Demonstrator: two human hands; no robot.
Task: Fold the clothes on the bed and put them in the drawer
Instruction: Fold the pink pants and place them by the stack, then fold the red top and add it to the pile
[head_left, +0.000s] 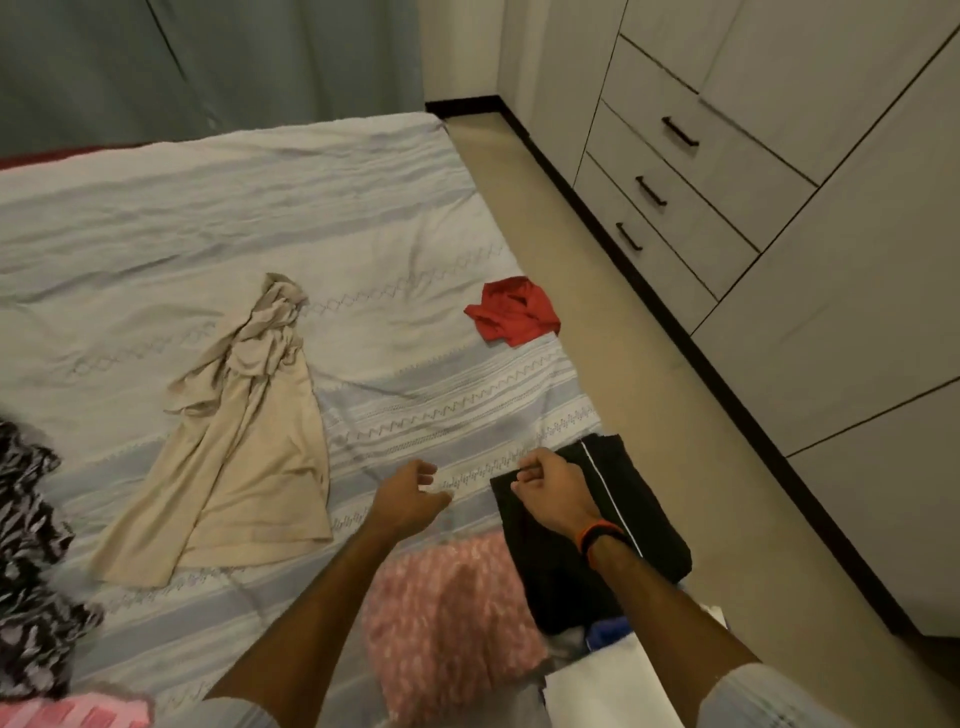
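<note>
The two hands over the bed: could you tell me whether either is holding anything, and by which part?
Neither visibly holds anything. The left hand hovers loosely curled above the sheet; the right hand is curled over the folded black garment, gripping nothing.

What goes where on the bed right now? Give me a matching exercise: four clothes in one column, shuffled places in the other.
Things:
1. beige shirt
2. red garment
3. black garment
4. patterned garment

Places:
A. at the left edge of the view
B. folded, under the right hand
C. crumpled near the bed's far right edge
D. spread unfolded, left of the left hand

Pairs: 1-D, 2-C, 3-B, 4-A
</note>
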